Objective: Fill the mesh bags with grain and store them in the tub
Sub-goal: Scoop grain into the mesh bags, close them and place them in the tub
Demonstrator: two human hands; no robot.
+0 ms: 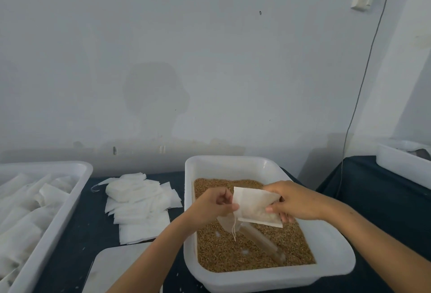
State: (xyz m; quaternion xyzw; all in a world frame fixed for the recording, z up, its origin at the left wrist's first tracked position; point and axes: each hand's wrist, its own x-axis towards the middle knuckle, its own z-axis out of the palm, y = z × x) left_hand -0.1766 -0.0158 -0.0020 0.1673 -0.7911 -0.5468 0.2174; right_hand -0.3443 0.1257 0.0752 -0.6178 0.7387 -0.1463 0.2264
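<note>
Both hands pinch mesh bag, mouth left.

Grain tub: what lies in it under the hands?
The tub holds brown grain with a clear scoop lying half sunk in it. The mesh bag and both hands hide the scoop's front and the grain beneath.

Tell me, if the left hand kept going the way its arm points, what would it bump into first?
Most likely the bag. The left hand points up and right, and the bag, held by the right hand, lies right against it. Beyond is grain in the tub; depth is hard to judge.
</note>
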